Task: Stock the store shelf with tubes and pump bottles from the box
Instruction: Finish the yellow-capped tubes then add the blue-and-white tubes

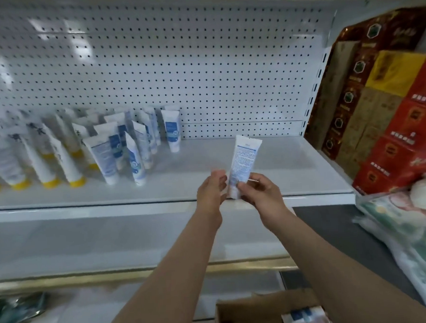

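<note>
One white tube (244, 159) stands upright above the shelf (268, 163) front edge, its lower end pinched by your right hand (260, 193) fingers; your left hand (212, 193) curls beside its cap. More tubes (122, 146) stand to the left; the cardboard box (242, 313) sits below.

1 tube (244, 159) in hands (212, 192); approx. 9 blue tubes (172, 129) & 5+ yellow-cap tubes (66, 156) on shelf (160, 206); 1 box (239, 313).
</note>
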Motion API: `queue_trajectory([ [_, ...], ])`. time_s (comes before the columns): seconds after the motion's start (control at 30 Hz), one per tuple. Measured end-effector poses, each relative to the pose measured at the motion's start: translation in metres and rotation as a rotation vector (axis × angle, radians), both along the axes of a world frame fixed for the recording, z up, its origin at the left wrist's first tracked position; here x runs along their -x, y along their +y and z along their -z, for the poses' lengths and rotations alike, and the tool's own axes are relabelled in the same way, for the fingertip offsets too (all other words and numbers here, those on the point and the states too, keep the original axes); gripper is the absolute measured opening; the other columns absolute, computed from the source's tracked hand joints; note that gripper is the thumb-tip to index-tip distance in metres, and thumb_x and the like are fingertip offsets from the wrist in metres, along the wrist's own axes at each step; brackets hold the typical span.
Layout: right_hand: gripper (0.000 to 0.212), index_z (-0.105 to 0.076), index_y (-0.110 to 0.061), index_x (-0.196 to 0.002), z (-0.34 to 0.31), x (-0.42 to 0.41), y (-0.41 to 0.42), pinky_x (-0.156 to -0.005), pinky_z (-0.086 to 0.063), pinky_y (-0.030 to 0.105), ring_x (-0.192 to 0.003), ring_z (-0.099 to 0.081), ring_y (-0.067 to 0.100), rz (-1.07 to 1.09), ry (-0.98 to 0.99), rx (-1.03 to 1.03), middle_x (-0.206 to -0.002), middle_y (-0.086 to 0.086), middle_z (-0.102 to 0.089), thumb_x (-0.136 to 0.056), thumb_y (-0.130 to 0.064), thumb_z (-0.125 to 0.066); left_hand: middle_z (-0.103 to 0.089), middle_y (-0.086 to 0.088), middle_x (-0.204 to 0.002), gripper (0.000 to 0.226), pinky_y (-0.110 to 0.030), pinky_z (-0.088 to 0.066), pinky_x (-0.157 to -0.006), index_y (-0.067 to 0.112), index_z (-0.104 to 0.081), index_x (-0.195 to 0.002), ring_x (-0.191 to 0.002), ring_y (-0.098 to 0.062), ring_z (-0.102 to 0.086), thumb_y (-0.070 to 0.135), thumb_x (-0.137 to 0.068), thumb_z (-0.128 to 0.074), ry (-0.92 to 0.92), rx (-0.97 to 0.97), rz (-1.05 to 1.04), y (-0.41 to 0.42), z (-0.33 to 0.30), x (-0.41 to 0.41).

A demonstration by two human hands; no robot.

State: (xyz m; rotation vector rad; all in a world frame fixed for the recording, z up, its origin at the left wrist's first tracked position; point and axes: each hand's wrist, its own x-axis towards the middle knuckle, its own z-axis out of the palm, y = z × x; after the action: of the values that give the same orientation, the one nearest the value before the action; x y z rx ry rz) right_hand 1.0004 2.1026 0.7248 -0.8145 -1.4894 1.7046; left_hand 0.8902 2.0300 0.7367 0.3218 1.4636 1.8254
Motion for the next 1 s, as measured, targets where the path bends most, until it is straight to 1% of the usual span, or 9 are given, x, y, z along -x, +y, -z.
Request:
queue_trajectory([
  [0.1, 0.025, -0.069, -0.012, -0.108, -0.003, 0.037, 0.006, -0.077, -0.059, 0.027, -0.084, -0.072, 0.019, -0.012, -0.037, -0.026, -0.094, 0.007, -0.076, -0.085, -0.007, -0.077, -0.067, 0.0, -0.119, 0.047, -0.032, -0.044, -0.093, 0.013, -0.066, -0.122, -0.11, -0.013, -0.06, 0.045, -0.104, -0.037, 0.011, -0.017, -0.028, -0.004, -0.008, 0.029],
  [0.2, 0.023, -0.07, -0.016, -0.103, -0.002, 0.07, 0.015, -0.069, -0.057, 0.022, -0.076, -0.071, 0.014, -0.018, -0.067, -0.032, -0.086, 0.0, -0.075, -0.084, -0.008, -0.078, -0.067, -0.002, -0.122, 0.053, -0.035, -0.042, -0.102, 0.012, -0.066, -0.122, -0.116, -0.015, -0.058, 0.044, -0.105, -0.028, 0.084, 0.014, -0.032, -0.003, -0.007, 0.055],
  [0.27, 0.023, -0.07, -0.018, -0.104, 0.0, 0.091, 0.02, -0.067, -0.055, 0.021, -0.074, -0.071, 0.012, -0.024, -0.098, -0.038, -0.088, 0.0, -0.075, -0.084, -0.009, -0.078, -0.067, -0.004, -0.123, 0.056, -0.034, -0.042, -0.101, 0.012, -0.066, -0.123, -0.117, -0.016, -0.058, 0.045, -0.106, -0.024, 0.094, 0.021, -0.042, 0.0, -0.005, 0.071],
  [0.5, 0.025, -0.069, -0.024, -0.104, 0.008, 0.151, 0.041, -0.083, -0.056, 0.027, -0.094, -0.071, 0.016, -0.07, -0.203, -0.094, -0.1, -0.003, -0.076, -0.083, -0.015, -0.079, -0.064, -0.005, -0.125, 0.063, -0.032, -0.04, -0.096, 0.007, -0.06, -0.13, -0.114, -0.017, -0.058, 0.048, -0.105, -0.018, 0.061, -0.014, -0.051, 0.009, 0.001, 0.12],
  [0.63, 0.033, -0.07, -0.02, -0.105, 0.004, 0.176, 0.038, -0.069, -0.055, 0.019, -0.083, -0.073, 0.012, -0.113, -0.152, -0.068, -0.092, -0.003, -0.077, -0.077, -0.014, -0.084, -0.067, -0.001, -0.119, 0.056, -0.033, -0.039, -0.106, 0.017, -0.065, -0.12, -0.117, -0.015, -0.058, 0.051, -0.104, -0.024, 0.094, 0.005, -0.087, 0.014, 0.005, 0.141],
  [0.73, 0.038, -0.071, -0.018, -0.103, 0.005, 0.197, 0.03, -0.085, -0.06, 0.041, -0.09, -0.074, 0.028, -0.134, -0.1, 0.017, -0.093, 0.006, -0.077, -0.069, -0.012, -0.085, -0.068, 0.005, -0.12, 0.047, -0.039, -0.036, -0.113, 0.032, -0.066, -0.11, -0.118, -0.013, -0.057, 0.056, -0.101, -0.026, 0.137, 0.046, -0.115, 0.015, 0.01, 0.151],
  [0.8, 0.033, -0.071, -0.016, -0.102, 0.005, 0.21, 0.027, -0.085, -0.059, 0.053, -0.093, -0.072, 0.039, -0.136, -0.071, 0.057, -0.093, 0.012, -0.076, -0.072, -0.008, -0.082, -0.064, 0.006, -0.124, 0.048, -0.036, -0.036, -0.111, 0.032, -0.065, -0.116, -0.12, -0.014, -0.055, 0.057, -0.101, -0.027, 0.158, 0.084, -0.136, 0.013, 0.01, 0.155],
  [0.9, 0.028, -0.07, -0.01, -0.101, 0.003, 0.226, 0.026, -0.08, -0.06, 0.056, -0.09, -0.072, 0.042, -0.122, -0.07, 0.068, -0.094, 0.016, -0.075, -0.076, -0.002, -0.079, -0.058, 0.003, -0.132, 0.052, -0.03, -0.035, -0.104, 0.026, -0.059, -0.132, -0.124, -0.017, -0.05, 0.054, -0.103, -0.027, 0.148, 0.118, -0.166, 0.012, 0.013, 0.163],
  [1.0, 0.039, -0.073, -0.02, -0.093, 0.005, 0.244, 0.03, -0.081, -0.058, 0.061, -0.087, -0.073, 0.04, -0.116, -0.121, 0.028, -0.094, 0.014, -0.076, -0.056, -0.02, -0.085, -0.058, -0.005, -0.137, 0.055, -0.038, -0.035, -0.113, 0.02, -0.059, -0.133, -0.13, -0.022, -0.049, 0.056, -0.101, -0.032, 0.069, 0.1, -0.209, 0.014, 0.017, 0.168],
])
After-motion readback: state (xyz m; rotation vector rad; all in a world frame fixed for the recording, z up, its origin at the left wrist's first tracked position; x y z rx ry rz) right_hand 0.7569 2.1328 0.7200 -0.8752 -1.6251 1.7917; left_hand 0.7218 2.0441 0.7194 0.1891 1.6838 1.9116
